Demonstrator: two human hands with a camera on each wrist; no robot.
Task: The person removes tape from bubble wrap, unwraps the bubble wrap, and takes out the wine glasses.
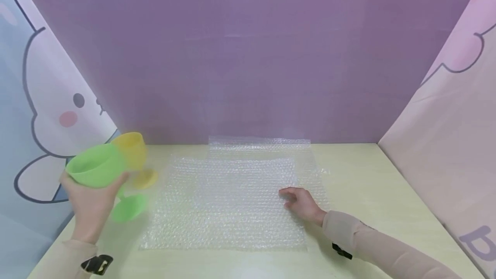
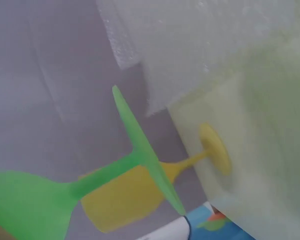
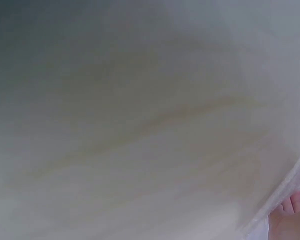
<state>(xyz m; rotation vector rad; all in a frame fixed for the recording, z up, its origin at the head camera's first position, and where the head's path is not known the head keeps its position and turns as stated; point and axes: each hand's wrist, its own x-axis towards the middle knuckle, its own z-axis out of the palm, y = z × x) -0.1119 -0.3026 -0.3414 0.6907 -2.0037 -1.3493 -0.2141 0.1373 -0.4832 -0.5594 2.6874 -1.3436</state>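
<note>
On the left, my left hand (image 1: 91, 201) grips the bowl of a green stemmed goblet (image 1: 98, 167). The goblet is tilted, its bowl toward the upper left and its round foot down to the right; stem and foot show in full in the left wrist view. Behind it a yellow goblet (image 2: 122, 197) stands upright on the table, partly covered by the green one. My right hand (image 1: 304, 203) lies over the right part of a bubble wrap sheet (image 1: 232, 210), fingers loosely bent and holding nothing. In the right wrist view only some fingers (image 3: 296, 202) show beside the wrap's edge.
A second bubble wrap piece (image 1: 263, 142) lies under the first and reaches up against the purple backdrop (image 1: 248, 55). The pale table (image 1: 360, 175) has printed cloth walls at both sides, with a cartoon figure (image 1: 66, 98) on the left one.
</note>
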